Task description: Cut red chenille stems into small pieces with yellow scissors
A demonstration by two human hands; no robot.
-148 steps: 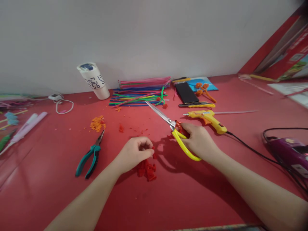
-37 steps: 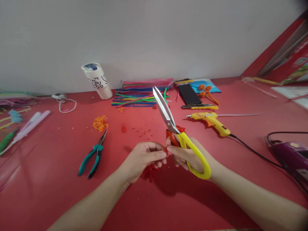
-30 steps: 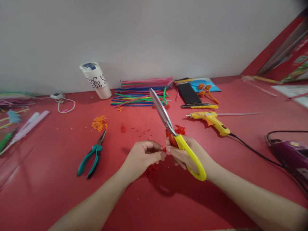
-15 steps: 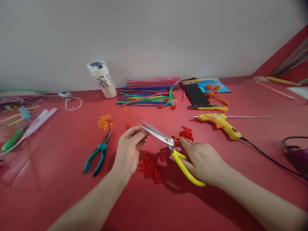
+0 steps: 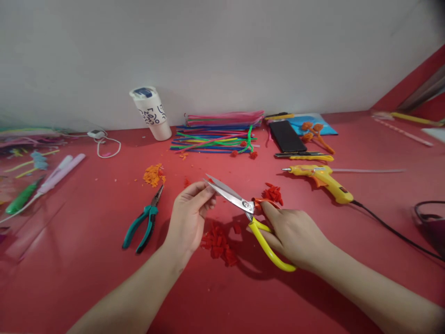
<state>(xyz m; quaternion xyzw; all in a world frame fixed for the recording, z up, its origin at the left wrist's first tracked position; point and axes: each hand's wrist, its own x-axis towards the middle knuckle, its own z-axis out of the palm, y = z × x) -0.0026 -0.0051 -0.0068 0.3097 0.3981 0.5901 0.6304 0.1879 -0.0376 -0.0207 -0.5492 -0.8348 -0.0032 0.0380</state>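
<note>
Red and mostly hidden, a scrap [image 5: 210, 180] shows between the parted blades of the scissors [image 5: 248, 206], pinched by the left hand [image 5: 189, 211]; the right hand [image 5: 295, 236] grips them, some fingers unseen.

- The left hand [image 5: 187, 213], held close against the right hand [image 5: 295, 234] a second earlier, was drawn away to the left.
- The scissors [image 5: 247, 206], previously pointed toward the far side with blades [image 5: 229, 196] together, were swung leftward and the blades were parted.
- A small red piece [image 5: 211, 180], pinched by the left hand, was brought to the blade tips.
- The near red pile [image 5: 219, 243] and the far red pile [image 5: 273, 193], earlier partly covered, were more fully exposed.
- The green sprig [image 5: 250, 135] was uncrossed by the blades.
- The view was turned; the purple object [image 5: 433, 226] at right was mostly cut off.
</note>
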